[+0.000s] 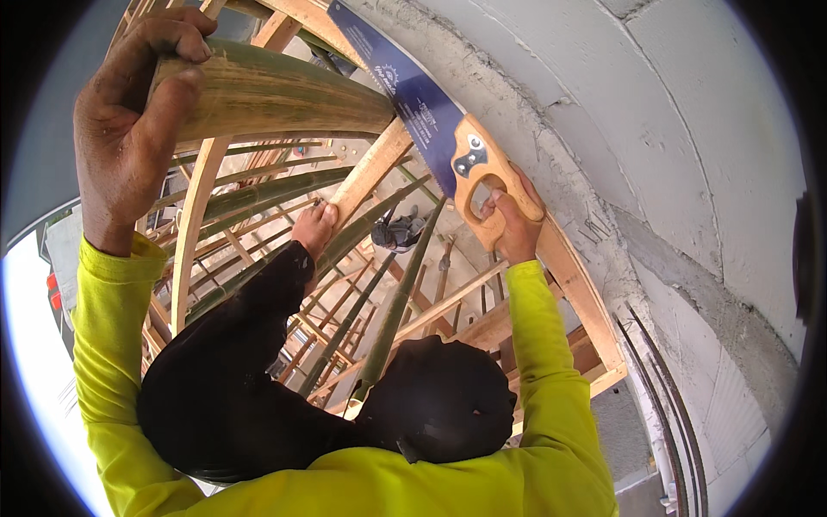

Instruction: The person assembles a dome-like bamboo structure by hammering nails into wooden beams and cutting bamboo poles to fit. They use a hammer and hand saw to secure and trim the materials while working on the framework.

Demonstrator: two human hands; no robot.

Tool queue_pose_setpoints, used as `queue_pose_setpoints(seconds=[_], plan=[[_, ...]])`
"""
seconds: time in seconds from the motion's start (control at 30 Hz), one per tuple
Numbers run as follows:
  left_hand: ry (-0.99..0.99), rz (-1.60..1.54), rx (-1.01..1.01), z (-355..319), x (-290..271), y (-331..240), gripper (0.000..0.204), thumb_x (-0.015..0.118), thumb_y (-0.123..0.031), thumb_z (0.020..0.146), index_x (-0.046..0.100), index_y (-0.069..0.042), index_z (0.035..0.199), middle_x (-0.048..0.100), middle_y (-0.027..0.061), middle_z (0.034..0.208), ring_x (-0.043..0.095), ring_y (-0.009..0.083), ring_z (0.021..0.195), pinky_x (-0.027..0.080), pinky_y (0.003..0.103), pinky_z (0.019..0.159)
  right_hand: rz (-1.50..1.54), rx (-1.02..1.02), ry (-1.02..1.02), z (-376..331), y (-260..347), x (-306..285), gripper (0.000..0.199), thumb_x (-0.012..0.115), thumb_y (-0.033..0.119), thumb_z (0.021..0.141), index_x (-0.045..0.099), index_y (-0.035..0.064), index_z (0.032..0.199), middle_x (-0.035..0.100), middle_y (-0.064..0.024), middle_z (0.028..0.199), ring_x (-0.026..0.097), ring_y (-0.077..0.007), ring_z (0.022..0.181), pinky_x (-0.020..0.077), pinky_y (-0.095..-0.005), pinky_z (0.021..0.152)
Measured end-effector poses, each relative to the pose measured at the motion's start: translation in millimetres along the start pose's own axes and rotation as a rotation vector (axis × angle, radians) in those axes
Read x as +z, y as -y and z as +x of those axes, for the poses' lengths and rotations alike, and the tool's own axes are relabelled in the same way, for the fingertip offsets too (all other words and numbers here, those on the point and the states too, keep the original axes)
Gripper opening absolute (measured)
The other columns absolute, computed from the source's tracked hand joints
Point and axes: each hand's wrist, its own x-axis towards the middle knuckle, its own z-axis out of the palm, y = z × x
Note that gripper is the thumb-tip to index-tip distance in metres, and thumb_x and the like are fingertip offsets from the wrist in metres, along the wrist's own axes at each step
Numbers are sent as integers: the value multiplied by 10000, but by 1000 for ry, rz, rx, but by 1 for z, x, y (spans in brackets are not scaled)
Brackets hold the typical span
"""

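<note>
My left hand [142,121] is wrapped round a thick green-brown bamboo pole [284,89] at the upper left. In my right hand [515,220] is the wooden handle of a handsaw [426,121] with a blue blade. The toothed edge of the blade lies against the far end of the bamboo, beside the concrete wall; how deep any cut goes cannot be seen. Under that end runs a wooden beam [375,168], and my bare foot [316,227] presses on it. My knees, in black trousers, are bent below my yellow-green sleeves.
A rough grey block wall [646,112] rises along the right, with steel bars [663,405] sticking out near the bottom. Far below, between bamboo poles [396,302] and timber framing [196,215], a person [401,228] in dark clothes is on the lower floor. Open gaps lie between the beams.
</note>
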Motion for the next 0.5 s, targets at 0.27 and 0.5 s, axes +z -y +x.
queue_pose_setpoints(seconds=[0.27,0.5], plan=[[-33,-83,35,0,9,-5,219,553,-107,823,626,-28,1014,634,109,1148,596,199,1057,461,342,972,96,31,7,16,-6,24,434,563,-13,857,559,-60,1289,657,-101,861,596,-139,641,493,-263,593],[-6,-95,-26,-6,4,-9,162,549,-69,831,630,-26,965,638,109,1169,585,177,1090,447,329,987,160,156,-10,-20,-6,-3,432,577,-40,839,572,-57,1271,639,-85,877,586,-136,629,485,-266,579]])
